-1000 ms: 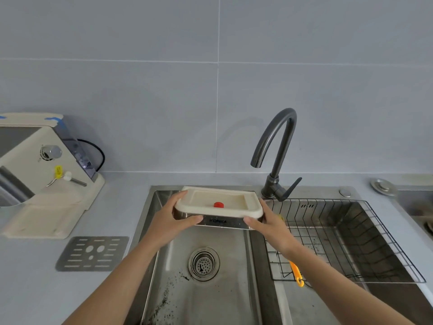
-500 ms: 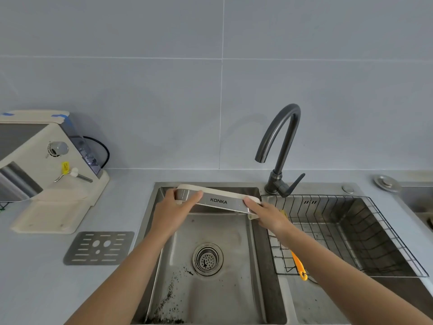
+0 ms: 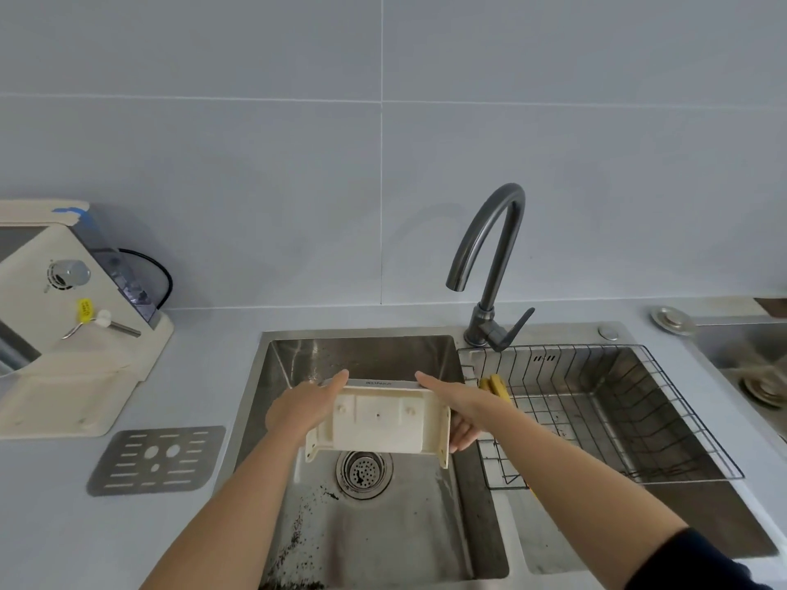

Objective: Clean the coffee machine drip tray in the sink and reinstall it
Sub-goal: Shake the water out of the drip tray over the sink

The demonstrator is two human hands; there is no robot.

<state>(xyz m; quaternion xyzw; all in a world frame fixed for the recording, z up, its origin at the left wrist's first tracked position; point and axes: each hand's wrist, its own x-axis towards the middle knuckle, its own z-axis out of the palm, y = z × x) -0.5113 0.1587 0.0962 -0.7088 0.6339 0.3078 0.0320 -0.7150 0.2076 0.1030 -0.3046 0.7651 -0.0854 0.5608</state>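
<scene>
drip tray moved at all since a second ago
Yes. The drip tray has flipped so its underside faces up, and it has dropped from the sink's back rim toward the drain.

Sink [image 3: 362, 355] front half: open from above. Faucet [image 3: 497, 270] behind sink, wire rack [image 3: 575, 346] just right, coffee machine [image 3: 64, 376] and grate [image 3: 153, 459] on desk [image 3: 204, 355] left.

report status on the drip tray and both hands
Both ends held, left hand and right hand on the drip tray. Tray upside down over the left sink basin, above the drain. No water from the faucet; nothing blocking it.
</scene>
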